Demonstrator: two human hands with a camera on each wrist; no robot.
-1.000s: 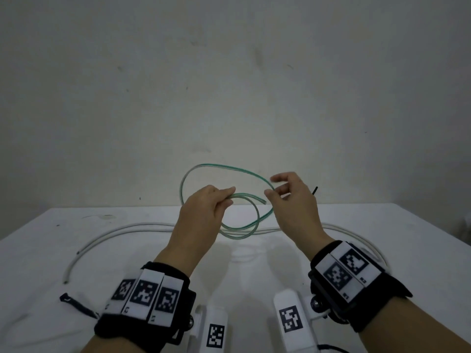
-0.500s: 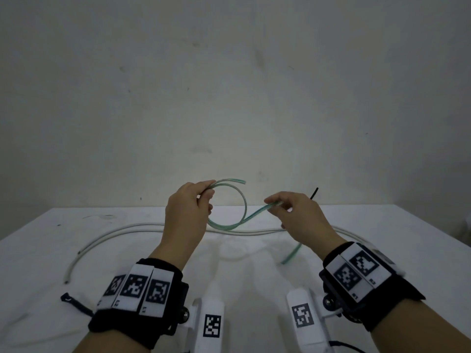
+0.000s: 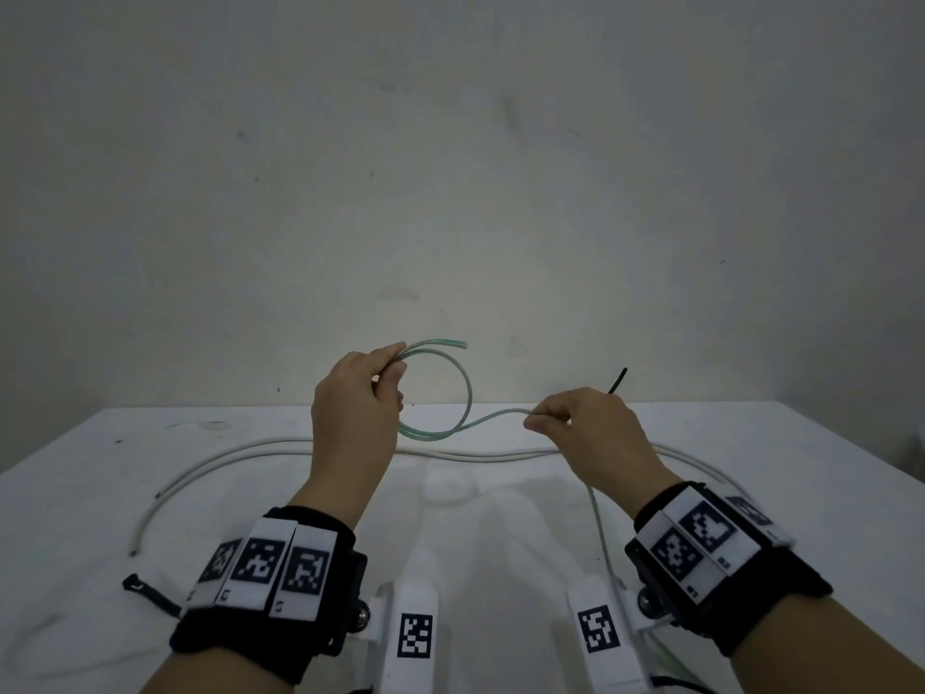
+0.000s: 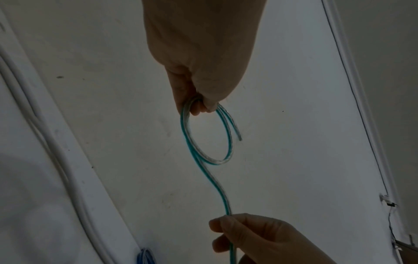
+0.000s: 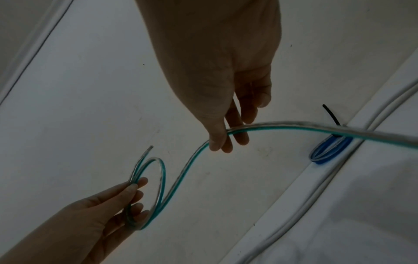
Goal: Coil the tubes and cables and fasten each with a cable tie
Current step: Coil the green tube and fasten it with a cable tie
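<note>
A clear green-striped tube [image 3: 463, 393] forms a small loop in the air above the white table [image 3: 751, 443]. My left hand [image 3: 388, 363] pinches the top of that loop [image 4: 207, 135] with its free end sticking out. My right hand [image 3: 538, 422] pinches the same tube [image 5: 187, 166] a short way along; the rest trails down under my right wrist [image 3: 603, 538]. A long white cable [image 3: 250, 455] lies across the table behind my hands. A blue coiled tube [image 5: 330, 150] with a black cable tie [image 5: 331, 115] lies by the wall.
Another black cable tie [image 3: 150, 593] lies on the table near my left wrist. The wall [image 3: 450, 192] stands close behind the table's far edge. The white cable's end [image 3: 135, 545] points toward the front left.
The loop has shrunk and tightened in my left hand, which rose slightly. My right hand slid right and down along the tube, away from the loop.
</note>
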